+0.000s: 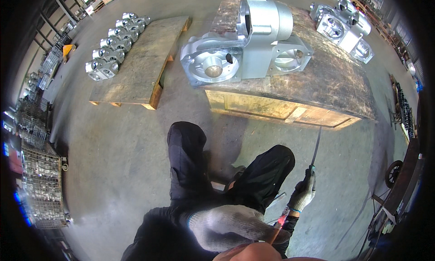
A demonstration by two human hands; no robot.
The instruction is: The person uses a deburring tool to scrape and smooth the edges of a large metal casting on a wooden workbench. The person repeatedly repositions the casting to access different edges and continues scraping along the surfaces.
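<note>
One white-and-black-gloved right hand clamps our long, thin, dark metal tool, so a careless swing could jab our black-trousered knee; for our white-knit-gloved left hand, we can't tell.

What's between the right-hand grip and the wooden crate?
In the head view: a slender file-like blade held in the right-hand grip, over concrete floor; whether it touches the wooden crate is unclear.

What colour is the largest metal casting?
The casting is silver-grey, best seen in the head view.
</note>
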